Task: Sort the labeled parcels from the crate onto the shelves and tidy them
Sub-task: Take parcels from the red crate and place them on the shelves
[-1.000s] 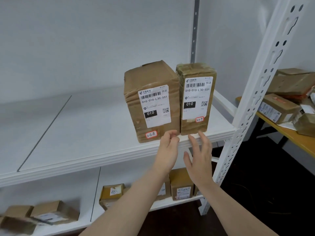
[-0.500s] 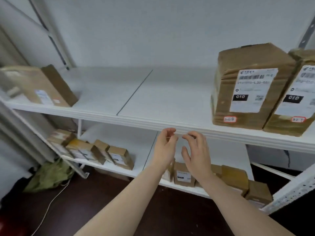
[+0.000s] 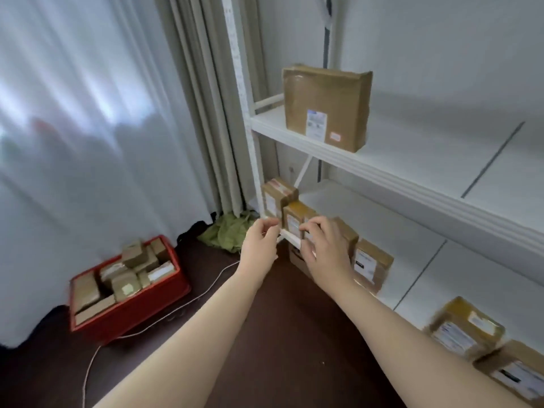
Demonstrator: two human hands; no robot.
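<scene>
The view has been swung left since half a second ago: the two "010" parcels are lost from sight, and the red crate (image 3: pixel 126 316) is now seen on the floor at near left, filled with blurred parcels. The left hand (image 3: pixel 260 244) and right hand (image 3: pixel 325 250) have been kept loosely curled, with nothing seen held, before the lower shelf (image 3: pixel 382 225). One large parcel (image 3: pixel 323 107) is counted on the upper shelf (image 3: pixel 412 172); at least six are counted below.

Upper shelf (image 3: pixel 426 160) bearing one upright brown parcel (image 3: pixel 325 107), lower shelf (image 3: pixel 368 213) with small parcels (image 3: pixel 372 263) lined along its front edge, dark floor (image 3: pixel 288 334) under red crate (image 3: pixel 129 315), green cloth (image 3: pixel 229 234), white cable (image 3: pixel 188 303).
</scene>
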